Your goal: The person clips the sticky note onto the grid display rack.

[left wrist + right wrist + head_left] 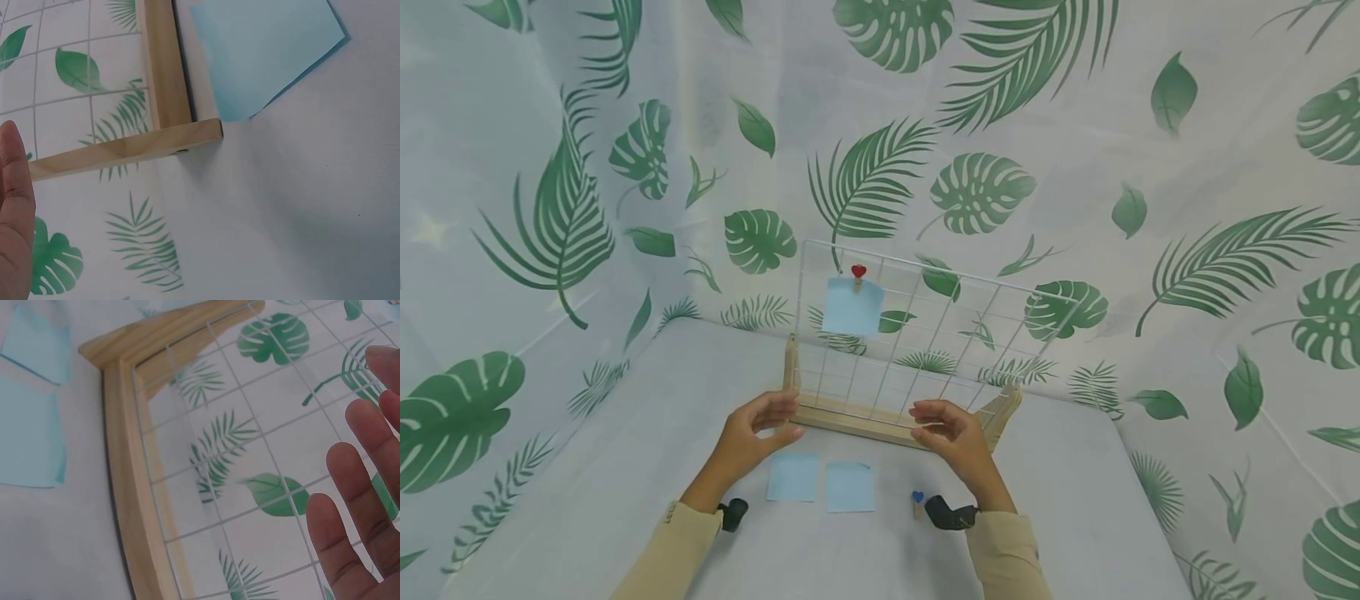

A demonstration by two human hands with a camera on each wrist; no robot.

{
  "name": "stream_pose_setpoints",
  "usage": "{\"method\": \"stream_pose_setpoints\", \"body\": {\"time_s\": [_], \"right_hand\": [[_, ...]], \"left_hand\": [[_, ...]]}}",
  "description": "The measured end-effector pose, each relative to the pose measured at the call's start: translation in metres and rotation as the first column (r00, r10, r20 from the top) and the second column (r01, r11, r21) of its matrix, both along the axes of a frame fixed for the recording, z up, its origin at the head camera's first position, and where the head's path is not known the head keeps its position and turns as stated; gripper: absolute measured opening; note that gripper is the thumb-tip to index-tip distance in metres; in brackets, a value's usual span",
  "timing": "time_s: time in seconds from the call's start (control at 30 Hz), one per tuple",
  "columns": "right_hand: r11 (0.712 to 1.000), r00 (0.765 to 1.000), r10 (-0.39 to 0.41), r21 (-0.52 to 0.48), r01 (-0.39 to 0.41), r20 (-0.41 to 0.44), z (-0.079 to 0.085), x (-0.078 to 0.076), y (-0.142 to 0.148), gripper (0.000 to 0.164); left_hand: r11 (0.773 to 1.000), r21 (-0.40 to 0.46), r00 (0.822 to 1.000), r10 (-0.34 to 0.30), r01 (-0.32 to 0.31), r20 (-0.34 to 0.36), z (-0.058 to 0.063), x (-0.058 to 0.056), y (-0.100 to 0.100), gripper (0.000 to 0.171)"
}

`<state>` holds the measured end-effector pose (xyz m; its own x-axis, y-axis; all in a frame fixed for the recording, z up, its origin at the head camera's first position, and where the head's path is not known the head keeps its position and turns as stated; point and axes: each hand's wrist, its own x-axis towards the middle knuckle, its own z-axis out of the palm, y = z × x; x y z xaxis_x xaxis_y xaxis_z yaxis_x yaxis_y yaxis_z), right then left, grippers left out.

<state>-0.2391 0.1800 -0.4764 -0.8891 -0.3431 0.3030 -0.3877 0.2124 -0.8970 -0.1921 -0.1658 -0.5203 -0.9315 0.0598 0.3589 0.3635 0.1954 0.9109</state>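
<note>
A white wire grid panel [917, 304] stands in a wooden base [857, 423]. On its upper left, a small wooden clothespin with a red heart [858, 273] holds a light blue paper square [853, 307]. My left hand [756, 429] is by the base's left end, fingers loosely bent with nothing between them. Near the base's right part, my right hand [955, 437] is likewise free, its fingers [350, 519] spread apart in the right wrist view. Whether either hand touches the wood cannot be told.
Two more light blue paper squares, a left one [792, 477] and a right one [850, 487], lie on the white table in front of the base. A clothespin with a blue heart [917, 500] lies beside my right wrist. Leaf-printed cloth [1075, 167] hangs behind.
</note>
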Motion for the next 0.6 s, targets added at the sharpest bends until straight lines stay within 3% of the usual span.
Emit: {"method": "stream_pose_setpoints", "body": {"time_s": [0.4,0.6], "right_hand": [[0.999,0.996,-0.038,0.010,0.037,0.077,-0.008,0.003,0.005,0.030],[0.999,0.997,-0.036,0.010,0.035,0.063,-0.015,0.003,0.006,0.028]], "left_hand": [[1.000,0.009,0.999,0.001,-0.001,0.039,-0.009,0.003,0.001,0.048],[1.000,0.016,0.999,-0.001,0.000,0.043,-0.014,0.003,0.001,0.047]]}}
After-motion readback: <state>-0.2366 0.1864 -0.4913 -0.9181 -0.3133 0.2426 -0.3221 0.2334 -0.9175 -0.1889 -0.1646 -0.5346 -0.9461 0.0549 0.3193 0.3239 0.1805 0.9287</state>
